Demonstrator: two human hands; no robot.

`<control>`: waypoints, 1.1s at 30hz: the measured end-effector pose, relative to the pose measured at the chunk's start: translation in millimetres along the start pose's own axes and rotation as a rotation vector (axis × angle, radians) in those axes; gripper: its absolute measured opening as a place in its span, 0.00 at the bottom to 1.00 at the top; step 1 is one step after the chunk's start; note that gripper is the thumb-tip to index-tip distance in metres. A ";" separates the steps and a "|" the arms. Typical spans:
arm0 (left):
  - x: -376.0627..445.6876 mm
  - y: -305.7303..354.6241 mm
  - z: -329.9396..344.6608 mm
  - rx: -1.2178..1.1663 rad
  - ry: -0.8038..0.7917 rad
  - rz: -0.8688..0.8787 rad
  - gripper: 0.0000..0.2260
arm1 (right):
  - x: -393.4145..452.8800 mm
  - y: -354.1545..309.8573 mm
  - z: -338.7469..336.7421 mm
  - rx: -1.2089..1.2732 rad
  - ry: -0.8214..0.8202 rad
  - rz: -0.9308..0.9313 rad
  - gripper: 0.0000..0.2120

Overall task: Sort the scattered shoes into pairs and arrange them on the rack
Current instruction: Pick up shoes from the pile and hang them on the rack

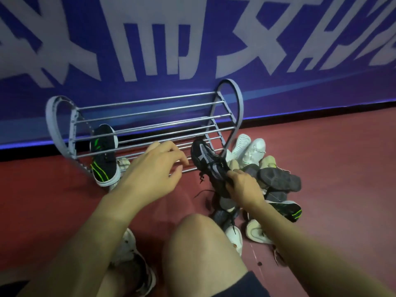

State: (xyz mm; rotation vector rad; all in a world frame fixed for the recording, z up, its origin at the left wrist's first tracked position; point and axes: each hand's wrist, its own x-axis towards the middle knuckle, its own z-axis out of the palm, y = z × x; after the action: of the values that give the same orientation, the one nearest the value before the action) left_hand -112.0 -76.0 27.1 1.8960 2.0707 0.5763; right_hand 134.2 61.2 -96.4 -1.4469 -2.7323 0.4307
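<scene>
Fingers of my right hand (244, 185) pinch the black knit sneaker (209, 163) by its soft heel collar before the rack (150, 116), light and floppy, while my left hand (154, 168) hovers open.

Left hand (154, 168) reaches forward, palm down, fingers (177, 154) loosely curled and a little spread, thumb tucked under; holds nothing. Left forearm runs from lower left up to wrist. Right hand (244, 187) closed, fingers wrapped around heel end of black-and-grey sneaker (206, 161), thumb on top. Right forearm comes in from lower right. Bare knee (199, 239) raised between both arms.
</scene>
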 end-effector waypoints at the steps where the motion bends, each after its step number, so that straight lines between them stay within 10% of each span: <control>1: -4.1 -6.5 -3.6 0.006 0.016 -0.019 0.07 | 13.7 -8.8 2.1 0.019 -0.005 -0.003 0.06; 13: -17.4 -56.1 -12.5 -0.013 0.113 -0.130 0.06 | 142.0 -67.9 55.5 0.322 0.070 0.161 0.09; 18: -5.2 -52.8 -5.3 -0.015 0.068 -0.098 0.06 | 130.2 -61.6 68.1 0.476 -0.037 0.204 0.31; 33: 53.7 46.8 47.5 -0.021 -0.103 0.099 0.06 | -31.0 162.3 108.4 0.160 -0.212 0.520 0.27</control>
State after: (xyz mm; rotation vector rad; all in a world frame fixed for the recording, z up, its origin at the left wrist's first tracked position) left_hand -54.6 -14.8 10.3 1.9821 1.9088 0.5084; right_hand 267.4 97.2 -238.0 -2.1637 -2.3515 0.8351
